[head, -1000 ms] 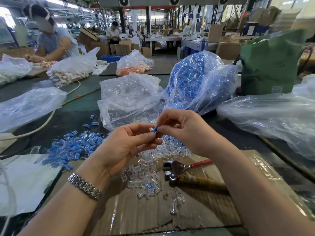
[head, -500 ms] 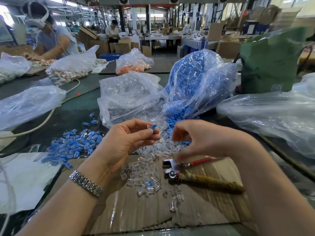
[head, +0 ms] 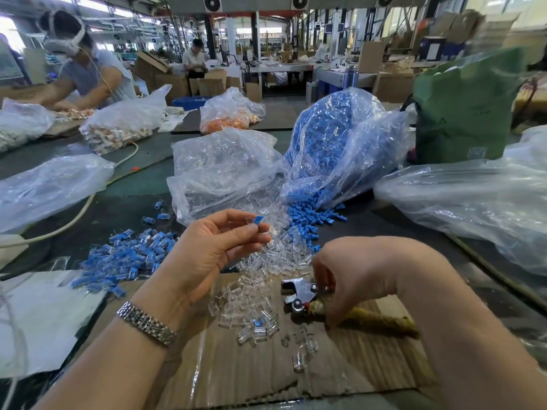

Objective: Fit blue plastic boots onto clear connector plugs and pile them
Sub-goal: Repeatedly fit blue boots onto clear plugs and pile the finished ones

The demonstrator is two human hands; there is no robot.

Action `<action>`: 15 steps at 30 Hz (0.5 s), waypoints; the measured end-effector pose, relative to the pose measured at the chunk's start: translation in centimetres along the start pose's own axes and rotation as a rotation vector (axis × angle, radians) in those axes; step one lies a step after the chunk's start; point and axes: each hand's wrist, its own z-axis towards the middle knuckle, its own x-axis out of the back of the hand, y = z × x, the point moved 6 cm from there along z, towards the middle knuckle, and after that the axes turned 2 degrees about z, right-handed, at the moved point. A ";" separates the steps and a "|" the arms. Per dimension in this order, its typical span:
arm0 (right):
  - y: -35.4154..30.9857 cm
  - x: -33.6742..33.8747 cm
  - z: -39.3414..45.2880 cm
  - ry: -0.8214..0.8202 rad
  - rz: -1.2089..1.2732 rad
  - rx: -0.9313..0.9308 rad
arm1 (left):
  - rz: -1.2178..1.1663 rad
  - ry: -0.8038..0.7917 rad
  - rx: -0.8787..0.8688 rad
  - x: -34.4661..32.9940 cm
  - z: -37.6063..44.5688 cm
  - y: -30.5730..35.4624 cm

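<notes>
We hold a clear plug point(head: 257, 224) with a blue boot point(head: 258, 219) seated on its far end, pinched between the thumb and fingertips of our left hand point(head: 213, 250), raised above the worktop point(head: 124, 208). A second ago both hands met on this piece; now our right hand point(head: 355, 270) has dropped away toward four o'clock and lands on the pliers point(head: 302, 294), fingers curled round the pivot end near the rope-wrapped handle point(head: 376, 321). We judge that the boot is on by hand and that the tool is being fetched to press it home, so this piece is not yet ready for the pile.

The finished pile point(head: 127, 258) of blue-booted plugs lies at nine o'clock from the left hand, well apart from it. Loose clear plugs point(head: 266, 261) spill between the hands and across the cardboard sheet point(head: 266, 365); loose blue boots point(head: 307, 217) pour from the blue bag point(head: 334, 143) at one o'clock, beside the clear bag point(head: 225, 167) at twelve.

How deep the boot sits on the plug is too small to make out. The right palm hides where the fingertips meet the pliers, and the second handle, red a second ago, is now covered. Whether the hand has a lifting hold or only touches the tool, we cannot tell for sure.
</notes>
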 end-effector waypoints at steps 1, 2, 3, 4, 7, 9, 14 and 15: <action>0.0 0.1 0.0 0.009 0.012 0.005 | 0.000 0.008 -0.006 0.1 0.0 0.0; 0.1 0.2 0.0 0.025 0.036 0.013 | -0.005 0.014 -0.012 0.1 0.0 0.0; 0.2 0.4 -0.1 0.049 0.073 0.025 | -0.016 0.015 -0.016 0.2 0.1 0.0; 0.4 0.7 -0.1 0.081 0.126 0.032 | -0.029 0.011 -0.020 0.2 0.1 0.0; 1.4 1.4 0.2 0.199 0.285 0.031 | -0.030 0.004 -0.048 0.1 0.1 0.2; 1.8 2.0 0.3 0.248 0.402 0.089 | -0.011 0.008 -0.072 0.0 0.0 0.3; 1.3 2.6 0.1 0.291 0.587 0.191 | 0.084 0.035 -0.116 -0.5 -0.4 0.8; 1.0 2.5 0.2 0.281 0.589 0.189 | 0.096 0.033 -0.121 -0.7 -0.5 0.8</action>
